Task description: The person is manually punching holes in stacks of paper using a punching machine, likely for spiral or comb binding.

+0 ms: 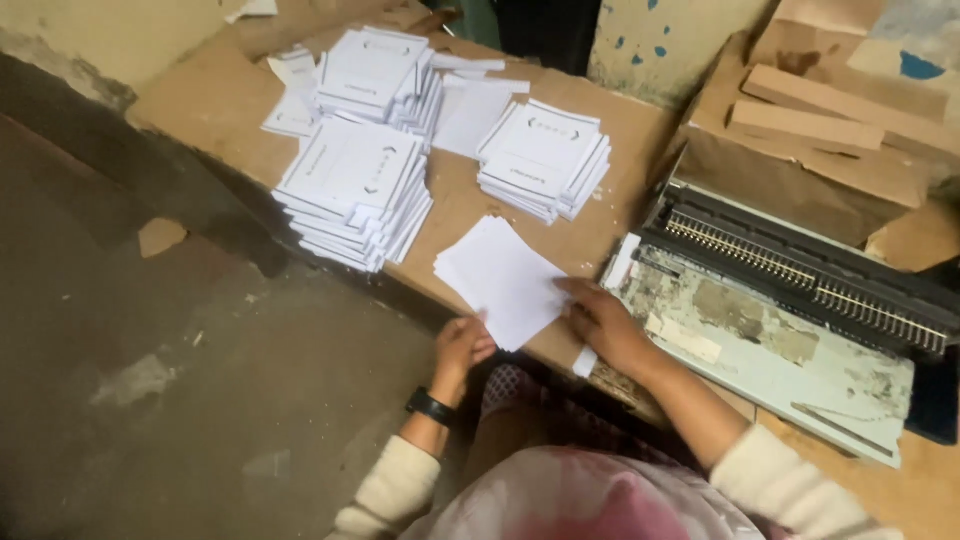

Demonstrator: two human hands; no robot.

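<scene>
A small stack of blank white sheets (pixel 503 278) lies at the near edge of the brown wooden table (pixel 230 95), overhanging it a little. My left hand (pixel 461 345), with a black watch on the wrist, pinches the stack's near corner. On the stack's right edge rests my right hand (pixel 603 322), fingertips pressed on the paper. Both hands hold the same stack.
Three piles of printed white booklets (pixel 355 190) (pixel 545 158) (pixel 378 75) sit farther back on the table. A worn binding machine (pixel 780 300) with a black comb stands to the right. Wooden slats (pixel 820 110) lie behind it. A dark floor (pixel 150 380) is at left.
</scene>
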